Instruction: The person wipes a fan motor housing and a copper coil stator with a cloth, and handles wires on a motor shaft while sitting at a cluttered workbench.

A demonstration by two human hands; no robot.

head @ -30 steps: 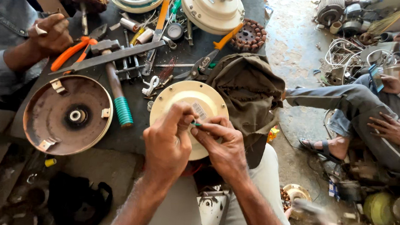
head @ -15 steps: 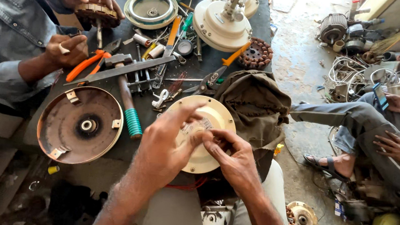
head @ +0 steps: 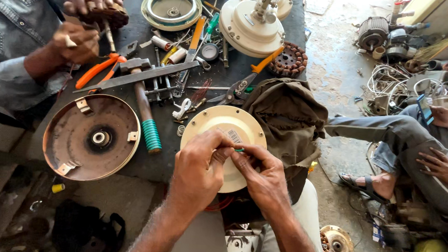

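While pinched between both hands [head: 234,169]: thin green wire [head: 239,150] over round cream cover [head: 211,125].

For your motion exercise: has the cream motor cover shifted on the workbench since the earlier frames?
No. The cream motor cover lies between the green-handled hammer and the olive cloth, as before.

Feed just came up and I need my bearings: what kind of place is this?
Most likely a small repair workshop for ceiling fans. A dark workbench is strewn with hand tools, a cream fan motor housing and a rusty round cover lie on it, and motor parts litter the dusty floor.
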